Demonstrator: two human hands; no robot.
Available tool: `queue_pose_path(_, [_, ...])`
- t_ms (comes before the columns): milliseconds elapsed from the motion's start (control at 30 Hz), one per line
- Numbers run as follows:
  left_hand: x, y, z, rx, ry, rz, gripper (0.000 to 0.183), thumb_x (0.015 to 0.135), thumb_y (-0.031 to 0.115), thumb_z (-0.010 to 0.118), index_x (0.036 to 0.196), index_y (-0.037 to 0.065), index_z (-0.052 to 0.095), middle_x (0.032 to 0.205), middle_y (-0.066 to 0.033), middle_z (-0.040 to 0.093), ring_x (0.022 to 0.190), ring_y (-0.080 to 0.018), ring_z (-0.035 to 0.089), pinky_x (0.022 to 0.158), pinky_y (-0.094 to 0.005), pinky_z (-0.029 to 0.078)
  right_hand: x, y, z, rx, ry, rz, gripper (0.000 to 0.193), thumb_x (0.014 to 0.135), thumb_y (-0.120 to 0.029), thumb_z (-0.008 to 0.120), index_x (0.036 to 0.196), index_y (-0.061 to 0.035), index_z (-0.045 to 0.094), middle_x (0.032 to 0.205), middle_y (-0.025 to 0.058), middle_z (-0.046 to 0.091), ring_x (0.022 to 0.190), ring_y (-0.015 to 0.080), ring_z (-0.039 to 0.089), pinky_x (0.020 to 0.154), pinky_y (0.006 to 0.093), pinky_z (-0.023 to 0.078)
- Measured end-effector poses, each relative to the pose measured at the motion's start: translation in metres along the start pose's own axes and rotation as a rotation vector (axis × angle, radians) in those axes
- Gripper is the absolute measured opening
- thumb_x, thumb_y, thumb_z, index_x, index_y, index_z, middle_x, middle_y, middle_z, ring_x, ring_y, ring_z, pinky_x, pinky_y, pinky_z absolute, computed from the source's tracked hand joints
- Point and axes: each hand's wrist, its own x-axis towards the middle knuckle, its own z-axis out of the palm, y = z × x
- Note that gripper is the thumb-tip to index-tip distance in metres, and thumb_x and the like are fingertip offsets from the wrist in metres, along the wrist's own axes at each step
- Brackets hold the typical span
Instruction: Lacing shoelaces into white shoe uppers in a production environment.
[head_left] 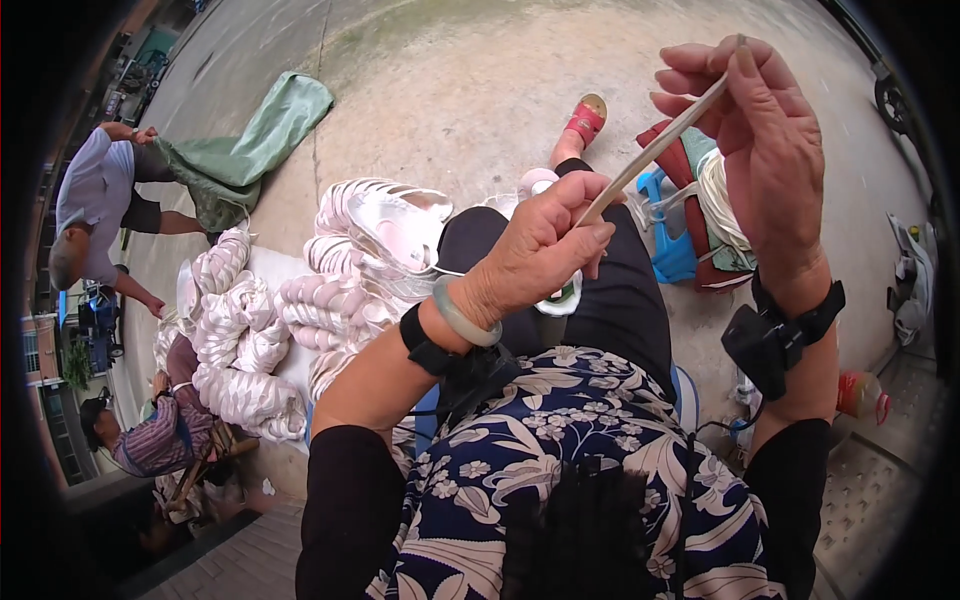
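Note:
A narrow cream strip [655,148], which looks like a flat lace or band, is stretched slantwise between my hands. My left hand [535,240], closed over its lower end, is above my lap. Higher up and to the right, my right hand [768,150] pinches the upper end between thumb and forefinger, its other fingers curled loosely. Beneath my left hand, a white piece with a green edge [562,298] shows partly at my thighs. A bundle of cream cords [722,205] lies below my right hand, beside a blue plastic stool or frame [668,232].
Stacked bundles of white shoe uppers [245,325] fill the left side; one upper [400,232] faces up beside my knee. A person [95,195] at far left holds a green sheet [285,120]. Another person [160,435] sits lower left. A plastic bottle [862,395] is at right.

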Motion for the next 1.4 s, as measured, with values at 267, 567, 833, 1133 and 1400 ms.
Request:
queue_pose_path(267, [-0.043, -0.053, 0.001, 0.304, -0.221, -0.155, 0.021, 0.094, 0.021, 0.046, 0.089, 0.002, 0.054, 0.062, 0.0026, 0.044, 0.052, -0.0049, 0.042, 0.048, -0.0204, 0.037, 0.029, -0.01, -0.174, 0.133, 0.175, 0.126, 0.013, 0.095, -0.014, 0.042, 0.1, -0.0023, 0.046, 0.074, 0.0007, 0.047, 0.053, 0.006, 0.04, 0.054, 0.0189, 0.039])
queue_pose_path(567, [-0.032, -0.083, 0.007, 0.418, -0.516, -0.204, 0.023, 0.091, 0.019, 0.047, 0.075, 0.003, 0.05, 0.052, -0.0035, 0.042, 0.048, -0.013, 0.043, 0.049, -0.0276, 0.037, -0.006, 0.143, -0.122, -0.526, 0.069, 0.594, 0.021, 0.082, -0.027, 0.064, 0.079, -0.0117, 0.051, 0.063, -0.0067, 0.043, 0.048, 0.0014, 0.033, 0.041, 0.0189, 0.024])
queue_pose_path(833, [-0.009, -0.096, 0.005, 0.417, -0.55, -0.081, 0.024, 0.09, 0.018, 0.047, 0.073, 0.001, 0.047, 0.055, -0.0118, 0.042, 0.049, -0.0234, 0.044, 0.051, -0.033, 0.037, -0.018, 0.275, -0.036, -1.0, -0.124, 0.443, 0.054, 0.063, -0.042, 0.075, 0.089, 0.0021, 0.059, 0.086, 0.0209, 0.062, 0.085, 0.0305, 0.061, 0.075, 0.0368, 0.047])
queue_pose_path(1133, [0.001, -0.076, -0.003, 0.021, -0.49, -0.234, 0.027, 0.092, 0.019, 0.047, 0.072, 0.0, 0.045, 0.058, -0.0097, 0.041, 0.051, -0.0206, 0.041, 0.051, -0.0311, 0.035, 0.001, 0.302, -0.018, -0.966, -0.395, 0.7, 0.053, 0.065, -0.039, 0.074, 0.094, 0.0026, 0.059, 0.093, 0.0226, 0.062, 0.089, 0.034, 0.06, 0.077, 0.0396, 0.046])
queue_pose_path(1400, [0.005, -0.047, 0.002, 0.249, -0.519, -0.023, 0.022, 0.089, 0.015, 0.047, 0.072, 0.001, 0.044, 0.058, -0.0117, 0.039, 0.052, -0.0274, 0.043, 0.05, -0.0339, 0.036, -0.011, 0.291, -0.021, -0.874, -0.183, 0.603, 0.047, 0.068, -0.037, 0.073, 0.088, 0.0035, 0.061, 0.078, 0.0197, 0.061, 0.077, 0.0296, 0.061, 0.069, 0.037, 0.047])
